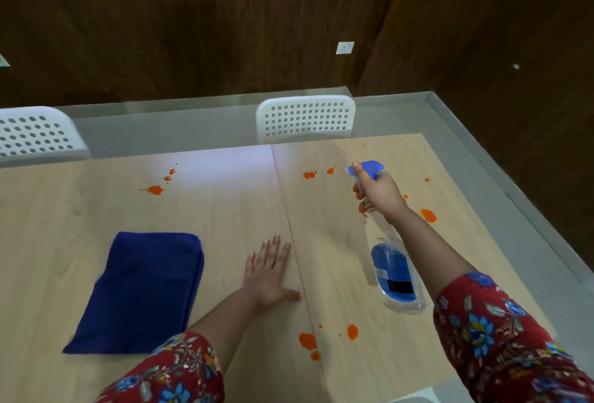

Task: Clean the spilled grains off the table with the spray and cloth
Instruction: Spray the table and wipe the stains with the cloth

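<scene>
My right hand grips the neck of a clear spray bottle with blue liquid and a blue nozzle, held above the right half of the light wooden table, nozzle pointing away from me. My left hand lies flat on the table with fingers spread, holding nothing. A folded dark blue cloth rests on the table to the left of that hand. Orange spill patches dot the surface: far left, far middle, right and near me.
Two white perforated chairs stand at the table's far side, one at the left and one at the middle. Grey floor runs around the table's far and right edges. Dark wood wall panels rise behind.
</scene>
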Demonstrator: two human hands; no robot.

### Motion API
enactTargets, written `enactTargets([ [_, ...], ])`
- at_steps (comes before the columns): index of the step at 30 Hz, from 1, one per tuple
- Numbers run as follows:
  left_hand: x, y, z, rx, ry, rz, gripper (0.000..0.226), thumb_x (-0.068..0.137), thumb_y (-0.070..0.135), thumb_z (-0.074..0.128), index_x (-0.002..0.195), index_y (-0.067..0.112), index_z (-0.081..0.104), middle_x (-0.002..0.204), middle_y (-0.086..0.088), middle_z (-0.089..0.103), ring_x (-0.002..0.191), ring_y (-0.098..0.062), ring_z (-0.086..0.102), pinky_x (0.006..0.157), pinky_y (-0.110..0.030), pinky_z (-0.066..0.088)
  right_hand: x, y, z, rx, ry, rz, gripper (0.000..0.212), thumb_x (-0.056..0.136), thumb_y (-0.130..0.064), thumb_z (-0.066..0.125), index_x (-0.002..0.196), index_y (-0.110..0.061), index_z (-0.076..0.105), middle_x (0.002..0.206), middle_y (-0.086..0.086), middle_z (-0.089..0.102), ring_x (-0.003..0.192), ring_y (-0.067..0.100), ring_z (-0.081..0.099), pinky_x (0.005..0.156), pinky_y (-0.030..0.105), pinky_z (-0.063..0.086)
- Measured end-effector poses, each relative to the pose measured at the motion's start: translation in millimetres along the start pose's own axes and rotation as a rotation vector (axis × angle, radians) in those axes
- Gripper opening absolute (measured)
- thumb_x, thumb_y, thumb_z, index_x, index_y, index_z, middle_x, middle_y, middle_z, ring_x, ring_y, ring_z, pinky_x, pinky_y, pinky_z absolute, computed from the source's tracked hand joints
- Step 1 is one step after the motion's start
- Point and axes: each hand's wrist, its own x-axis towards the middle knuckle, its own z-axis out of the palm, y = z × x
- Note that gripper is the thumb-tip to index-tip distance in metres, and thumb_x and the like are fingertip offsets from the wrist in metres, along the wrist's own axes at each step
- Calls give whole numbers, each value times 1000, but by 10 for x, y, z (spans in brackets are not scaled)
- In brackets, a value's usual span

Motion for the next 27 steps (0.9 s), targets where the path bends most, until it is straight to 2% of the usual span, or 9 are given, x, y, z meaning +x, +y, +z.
enactTargets([
  [3,-5,-1,-22,0,-18,-3,113,78,64,60,149,33,-23,148,7,-42,139,-15,-34,114,-42,-18,29,132,-154,2,52,5,54,91,-60,50,81,-8,62,77,3,64,47,21,59,60,34,52],
  [7,-11,-18,-22,3,-11,3,113,78,64,60,148,33,-23,148,7,-42,134,-10,-37,113,-41,-17,45,317,-390,25,153,-3,57,92,-57,49,100,-3,67,69,2,59,41,19,54,52,30,46],
  [14,-4,-33,-2,22,3,9,114,78,66,58,148,30,-25,148,6,-43,133,-10,-37,114,-42,-16,-37,514,-871,6,295,-21,54,93,-56,49,92,-4,65,77,6,65,45,20,59,52,29,50],
  [19,1,33,0,35,25,-16,113,79,61,61,149,30,-22,149,5,-41,140,-16,-32,116,-43,-13,-80,633,-1186,-64,473,40,63,93,-60,44,87,0,63,76,13,67,55,24,65,64,41,55],
  [21,-19,108,-8,63,76,-14,109,81,56,63,150,32,-19,154,2,-33,145,-21,-24,117,-43,-7,-109,718,-1289,-111,485,79,63,93,-60,44,89,0,63,76,14,67,56,24,67,66,43,56],
  [24,8,300,43,112,149,100,93,89,49,56,152,35,-10,160,2,-21,149,-19,-12,119,-40,1,-220,886,-1455,-180,464,137,55,95,-56,44,93,-4,62,72,7,64,56,21,67,70,42,57],
  [27,-8,418,93,158,88,132,85,92,47,51,153,35,-6,160,2,-19,149,-18,-8,120,-39,7,-385,1088,-1498,-191,457,194,56,94,-57,44,89,-4,60,76,12,67,53,21,66,70,43,57],
])
